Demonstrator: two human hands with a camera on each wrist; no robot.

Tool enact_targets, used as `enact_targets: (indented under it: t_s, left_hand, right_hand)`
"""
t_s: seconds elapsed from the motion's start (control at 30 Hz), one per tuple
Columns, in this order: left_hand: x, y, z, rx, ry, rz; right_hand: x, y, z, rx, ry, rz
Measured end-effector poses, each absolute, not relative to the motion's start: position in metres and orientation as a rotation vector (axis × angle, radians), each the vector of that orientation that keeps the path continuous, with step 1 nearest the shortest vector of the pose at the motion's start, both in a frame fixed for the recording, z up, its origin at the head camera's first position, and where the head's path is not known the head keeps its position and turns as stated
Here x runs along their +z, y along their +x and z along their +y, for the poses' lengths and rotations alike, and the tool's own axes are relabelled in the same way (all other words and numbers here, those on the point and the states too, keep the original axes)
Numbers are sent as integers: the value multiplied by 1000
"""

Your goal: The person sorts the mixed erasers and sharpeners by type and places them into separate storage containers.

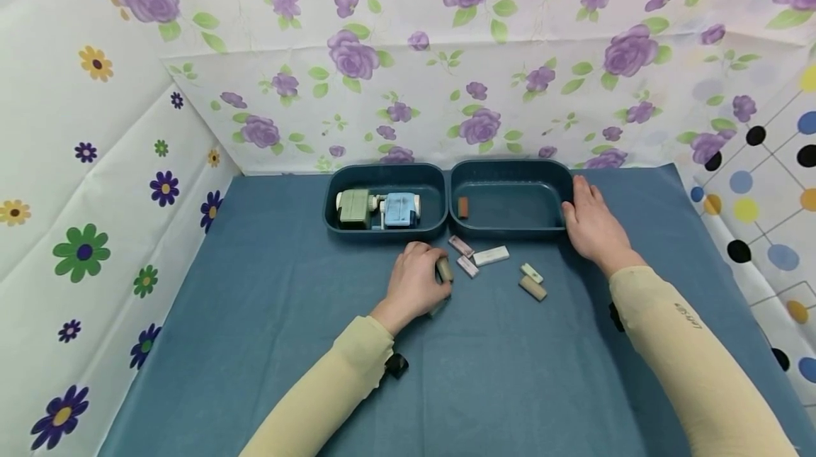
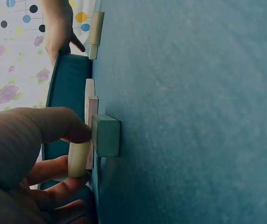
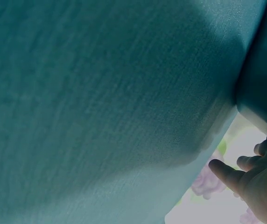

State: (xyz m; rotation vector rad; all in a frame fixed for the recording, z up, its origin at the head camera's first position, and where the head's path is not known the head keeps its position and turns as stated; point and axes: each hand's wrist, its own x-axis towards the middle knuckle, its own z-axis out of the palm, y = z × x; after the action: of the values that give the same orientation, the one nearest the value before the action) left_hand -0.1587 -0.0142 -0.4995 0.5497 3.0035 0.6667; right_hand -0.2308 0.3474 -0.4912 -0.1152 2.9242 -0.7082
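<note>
My left hand (image 1: pixel 416 280) pinches a beige eraser (image 1: pixel 444 269) between thumb and fingers, in front of the two trays. In the left wrist view this eraser (image 2: pixel 79 159) is close over the cloth. A grey-green block-shaped eraser (image 2: pixel 106 135) lies right by the thumb; in the head view the hand mostly hides it. My right hand (image 1: pixel 596 223) rests against the right end of the right tray (image 1: pixel 510 234), its fingers extended. Inside that tray lies a reddish-brown eraser (image 1: pixel 462 207). The right wrist view shows part of the right hand (image 3: pixel 259 184) beside the tray.
The left tray (image 1: pixel 385 236) holds a green sharpener-like device (image 1: pixel 355 207) and a blue one (image 1: pixel 399 210). Before the right tray lie two pinkish erasers (image 1: pixel 461 246), a white one (image 1: pixel 491 256), a small pale one (image 1: pixel 531 273) and a tan one (image 1: pixel 533 288). Patterned sheets (image 1: pixel 395 53) stand behind.
</note>
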Motion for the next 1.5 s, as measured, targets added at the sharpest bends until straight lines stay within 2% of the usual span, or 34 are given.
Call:
enact_targets:
  t_s: [1.5]
  left_hand:
    - [-501,-156,-16,775,622,3027]
  right_hand:
    - [-491,-230,348,-699,-121,2925]
